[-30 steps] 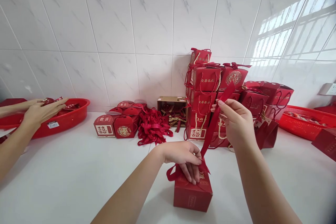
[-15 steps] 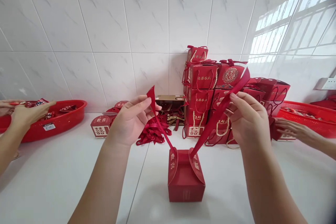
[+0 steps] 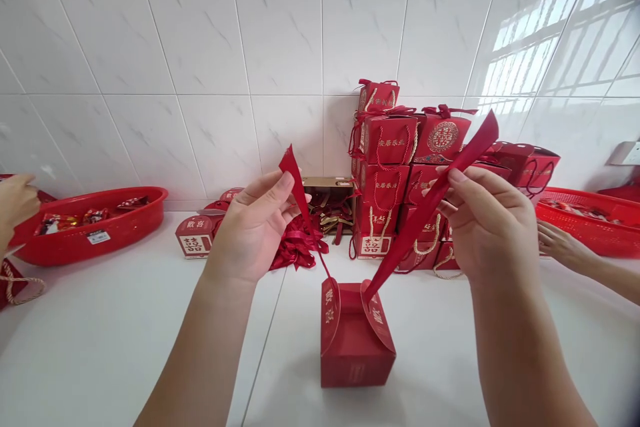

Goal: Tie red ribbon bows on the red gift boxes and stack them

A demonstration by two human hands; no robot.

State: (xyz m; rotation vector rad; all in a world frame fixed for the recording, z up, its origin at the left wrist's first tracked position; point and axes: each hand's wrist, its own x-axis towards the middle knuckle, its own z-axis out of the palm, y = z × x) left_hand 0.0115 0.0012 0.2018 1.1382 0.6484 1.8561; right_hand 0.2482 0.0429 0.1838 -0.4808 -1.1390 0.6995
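A small red gift box stands upright on the white table in front of me, its curved side flaps raised and lettered in pale print. A red ribbon runs through the flaps, and its two tails spread upward in a V. Between thumb and fingers, my left hand pinches the narrower tail near its pointed end. My right hand grips the broader tail, whose tip sticks out beyond the fingers. Neither hand touches the box itself. Behind my left hand lies a heap of red ribbons, partly covered by it.
Stacked red gift boxes with cord handles stand against the tiled wall. An open carton holds more ribbons. Red baskets with wrapped sweets flank both sides. Other people's hands reach in at the far left and right.
My hands have moved slightly up and apart, the right one to the right, stretching the ribbon tails. At the left, another person's hands have moved away from the basket.
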